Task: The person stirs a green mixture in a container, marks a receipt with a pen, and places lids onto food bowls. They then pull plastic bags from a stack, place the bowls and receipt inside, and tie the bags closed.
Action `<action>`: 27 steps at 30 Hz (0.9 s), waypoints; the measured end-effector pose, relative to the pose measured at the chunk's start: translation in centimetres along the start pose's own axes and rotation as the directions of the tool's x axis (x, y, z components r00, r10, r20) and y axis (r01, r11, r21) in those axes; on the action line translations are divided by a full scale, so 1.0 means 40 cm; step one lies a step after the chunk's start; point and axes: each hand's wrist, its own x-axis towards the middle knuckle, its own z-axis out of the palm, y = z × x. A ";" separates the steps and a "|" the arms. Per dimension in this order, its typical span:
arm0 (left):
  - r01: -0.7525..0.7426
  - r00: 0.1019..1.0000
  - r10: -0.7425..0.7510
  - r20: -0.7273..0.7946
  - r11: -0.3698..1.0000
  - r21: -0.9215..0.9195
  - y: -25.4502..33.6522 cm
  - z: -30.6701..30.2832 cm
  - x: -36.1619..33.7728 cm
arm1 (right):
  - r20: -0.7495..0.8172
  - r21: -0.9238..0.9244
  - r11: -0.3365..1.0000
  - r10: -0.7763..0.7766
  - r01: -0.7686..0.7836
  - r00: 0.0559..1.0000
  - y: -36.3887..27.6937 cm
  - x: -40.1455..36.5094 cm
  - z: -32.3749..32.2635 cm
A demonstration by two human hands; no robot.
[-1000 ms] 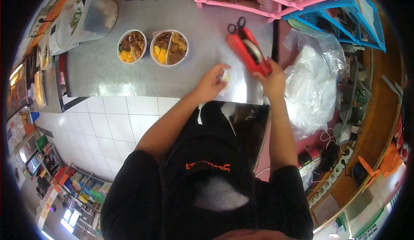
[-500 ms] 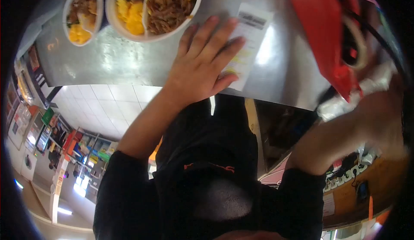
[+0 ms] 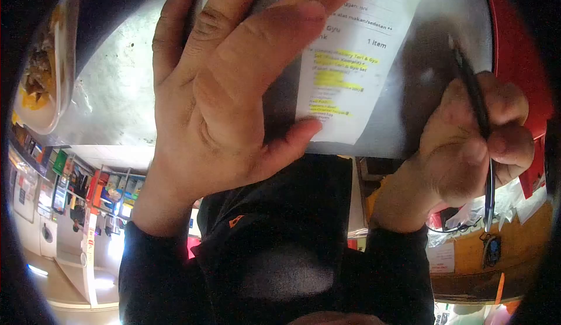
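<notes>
A printed paper receipt [image 3: 345, 62] with yellow highlighted lines lies on the metal table [image 3: 123, 73]. My left hand [image 3: 222, 85] is spread over its left side, with a fingertip and the thumb touching the paper. To the right of the receipt, my right hand [image 3: 473, 138] is closed around a dark pen [image 3: 474, 91]. The pen's upper end points toward the receipt side, and its lower end sticks out below the fingers. At the far left stands a white food container [image 3: 64, 68], partly out of view, with brown and yellow food in it.
A red object [image 3: 526, 44] stands at the right edge of the table. Below it are clear plastic bags [image 3: 479, 217] and a wooden surface [image 3: 461, 260] with a dark device [image 3: 492, 250]. Shelves and people show in the background at lower left.
The view has come closer to the receipt. My right hand has moved from the far right to beside the receipt and now holds a pen. My left hand stays on the paper.
</notes>
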 end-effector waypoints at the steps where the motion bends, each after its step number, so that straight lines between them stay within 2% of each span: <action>1: 0.000 1.000 0.000 -0.005 1.000 0.000 0.001 -0.001 -0.001 | -0.001 0.007 1.000 0.009 -0.009 1.000 0.000 -0.002 -0.008; 6: 0.001 1.000 -0.001 -0.009 1.000 -0.011 0.003 -0.004 -0.002 | -0.002 0.026 0.999 0.043 -0.043 0.999 -0.006 -0.002 -0.020; 9: 0.002 1.000 -0.002 -0.011 1.000 -0.016 0.004 -0.006 -0.002 | 0.092 -0.171 0.973 -0.139 0.153 0.986 0.024 0.006 -0.001; 10: 0.002 1.000 -0.002 -0.008 1.000 -0.017 0.006 -0.006 -0.004 | 0.244 -0.284 0.927 -0.177 0.245 0.954 0.029 0.019 -0.025; 13: 0.003 1.000 -0.003 -0.003 1.000 -0.020 0.006 -0.005 -0.003 | 0.246 -0.292 0.918 -0.201 0.270 0.948 0.041 0.013 0.009; 15: 0.003 1.000 -0.003 -0.005 1.000 -0.023 0.007 -0.004 -0.004 | 0.252 -0.296 0.930 -0.144 0.218 0.957 0.032 0.008 0.001; 17: 0.003 1.000 -0.003 -0.002 1.000 -0.028 0.008 -0.007 -0.003 | 0.128 -0.223 0.957 -0.158 0.184 0.979 0.036 0.007 0.006; 21: 0.000 1.000 -0.001 -0.002 0.999 -0.033 0.006 -0.006 -0.003 | 0.089 -0.140 0.985 -0.085 0.097 0.992 0.027 -0.004 -0.010; 27: 0.003 1.000 -0.003 -0.004 0.999 -0.036 0.006 -0.007 -0.012 | 0.092 -0.098 0.988 -0.113 0.122 0.989 0.032 -0.013 -0.043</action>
